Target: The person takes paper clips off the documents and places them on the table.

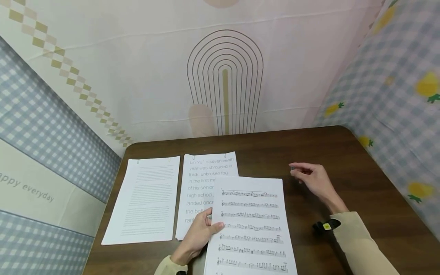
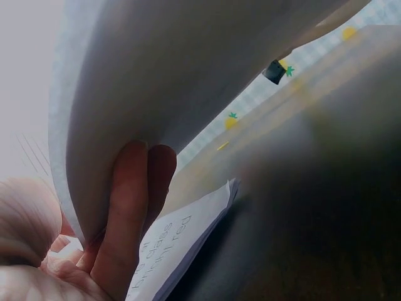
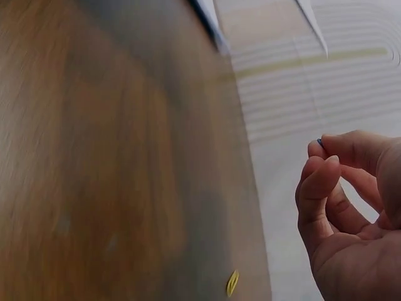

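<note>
My left hand grips the left edge of the sheet music, thumb on the printed face and fingers behind. In the left wrist view the sheets curve up over those fingers, raised above the table. The music overlaps the lower right of a large-print stack, which has clips along its top edge. Right of the music, my right hand is held over the table, pinching a small blue paper clip between thumb and fingertip; most of the clip is hidden.
At the left lies a stack of small-print pages, with clips at its top edge. A yellow paper clip lies on the brown table. Patterned cloth hangs behind the table and along both sides.
</note>
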`<state>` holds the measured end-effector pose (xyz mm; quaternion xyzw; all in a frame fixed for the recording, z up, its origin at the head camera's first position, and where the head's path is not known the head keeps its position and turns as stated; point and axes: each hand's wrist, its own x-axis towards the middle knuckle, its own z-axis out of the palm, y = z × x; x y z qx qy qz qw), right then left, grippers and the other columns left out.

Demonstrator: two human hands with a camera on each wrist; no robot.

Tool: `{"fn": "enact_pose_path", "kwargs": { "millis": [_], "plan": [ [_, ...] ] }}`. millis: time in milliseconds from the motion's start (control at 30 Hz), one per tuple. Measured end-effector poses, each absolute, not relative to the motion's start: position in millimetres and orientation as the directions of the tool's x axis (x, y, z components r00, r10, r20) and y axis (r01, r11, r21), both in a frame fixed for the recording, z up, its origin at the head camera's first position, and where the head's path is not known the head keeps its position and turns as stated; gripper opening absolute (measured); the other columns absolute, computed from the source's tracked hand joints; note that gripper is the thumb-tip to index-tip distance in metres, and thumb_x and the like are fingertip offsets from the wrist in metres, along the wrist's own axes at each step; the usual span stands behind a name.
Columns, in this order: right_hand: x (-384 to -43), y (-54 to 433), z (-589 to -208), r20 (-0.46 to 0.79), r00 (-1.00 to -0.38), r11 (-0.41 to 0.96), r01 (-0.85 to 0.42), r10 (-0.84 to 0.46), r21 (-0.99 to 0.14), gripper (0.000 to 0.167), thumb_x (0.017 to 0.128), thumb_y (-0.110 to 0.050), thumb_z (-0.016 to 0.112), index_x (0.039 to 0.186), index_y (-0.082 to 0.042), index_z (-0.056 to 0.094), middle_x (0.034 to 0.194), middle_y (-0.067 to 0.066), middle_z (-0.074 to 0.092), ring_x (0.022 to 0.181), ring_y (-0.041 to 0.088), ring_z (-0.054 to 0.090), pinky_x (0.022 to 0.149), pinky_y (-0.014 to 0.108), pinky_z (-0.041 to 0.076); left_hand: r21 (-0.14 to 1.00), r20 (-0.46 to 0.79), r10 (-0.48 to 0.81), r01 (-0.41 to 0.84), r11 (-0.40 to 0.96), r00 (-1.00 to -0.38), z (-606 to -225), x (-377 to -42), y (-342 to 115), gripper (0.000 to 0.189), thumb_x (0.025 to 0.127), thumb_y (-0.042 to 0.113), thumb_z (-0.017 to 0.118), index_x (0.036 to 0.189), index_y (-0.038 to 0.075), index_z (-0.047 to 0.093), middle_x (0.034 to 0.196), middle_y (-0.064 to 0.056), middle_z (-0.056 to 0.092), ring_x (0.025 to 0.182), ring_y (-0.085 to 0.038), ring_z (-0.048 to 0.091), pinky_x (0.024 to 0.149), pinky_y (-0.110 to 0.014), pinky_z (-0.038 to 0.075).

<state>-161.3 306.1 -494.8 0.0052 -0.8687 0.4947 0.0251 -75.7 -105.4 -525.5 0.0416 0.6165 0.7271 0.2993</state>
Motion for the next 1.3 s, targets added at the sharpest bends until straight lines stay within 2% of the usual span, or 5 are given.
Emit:
{"fn": "enact_pose_path", "kwargs": {
  "millis": [467, 600, 767, 833, 1300],
  "plan": [
    [-156.8, 357.7, -513.9, -0.001, -0.997, 0.566, 0.048, 0.083, -0.823, 0.039, 0.109, -0.021, 0.069, 0.14, 0.003, 0.07, 0.095, -0.01, 0.076, 0.075, 0.013, 0.066, 0.064, 0.027, 0.059, 0.927, -0.301, 0.482, -0.37, -0.054, -0.823, -526.4, -74.3, -105.7, 0.052, 0.105, 0.003, 0.063, 0.154, -0.005, 0.048, 0.128, -0.024, 0.078, 0.106, -0.03, 0.083, 0.091, -0.038, 0.068],
    [-156.8, 368.5, -518.2, -0.011, -0.994, 0.611, 0.077, 0.111, -0.788, 0.038, 0.109, -0.02, 0.069, 0.139, 0.003, 0.071, 0.095, -0.002, 0.077, 0.072, 0.009, 0.065, 0.062, 0.027, 0.058, 0.927, -0.301, 0.482, -0.371, -0.055, -0.823, -526.2, -74.2, -105.7, 0.053, 0.105, 0.003, 0.063, 0.154, -0.006, 0.047, 0.129, -0.025, 0.078, 0.106, -0.029, 0.083, 0.091, -0.037, 0.068],
    [-158.1, 377.9, -523.2, -0.005, -0.992, 0.703, 0.093, 0.126, -0.706, 0.036, 0.109, -0.023, 0.069, 0.137, -0.001, 0.074, 0.107, 0.017, 0.081, 0.077, -0.002, 0.061, 0.065, 0.02, 0.052, 0.927, -0.301, 0.482, -0.37, -0.052, -0.823, -525.8, -74.1, -105.5, 0.052, 0.105, 0.003, 0.063, 0.154, -0.006, 0.047, 0.128, -0.025, 0.078, 0.105, -0.029, 0.084, 0.09, -0.037, 0.068],
    [-158.8, 380.2, -525.3, 0.006, -0.991, 0.742, 0.096, 0.133, -0.663, 0.035, 0.109, -0.025, 0.07, 0.136, -0.004, 0.075, 0.111, 0.019, 0.081, 0.08, -0.005, 0.059, 0.068, 0.017, 0.049, 0.927, -0.303, 0.48, -0.371, -0.05, -0.823, -526.0, -73.9, -105.5, 0.052, 0.105, 0.003, 0.063, 0.153, -0.007, 0.048, 0.127, -0.025, 0.078, 0.104, -0.029, 0.084, 0.089, -0.037, 0.068],
    [-166.7, 381.4, -532.3, 0.021, -0.995, 0.797, 0.066, 0.098, -0.6, 0.028, 0.106, -0.02, 0.073, 0.13, -0.007, 0.08, 0.112, 0.023, 0.08, 0.082, 0.014, 0.059, 0.068, 0.023, 0.045, 0.93, -0.295, 0.478, -0.364, -0.057, -0.828, -527.3, -74.1, -105.8, 0.049, 0.105, 0.002, 0.064, 0.151, -0.007, 0.049, 0.125, -0.025, 0.079, 0.101, -0.025, 0.084, 0.088, -0.036, 0.068]
  ]
}}
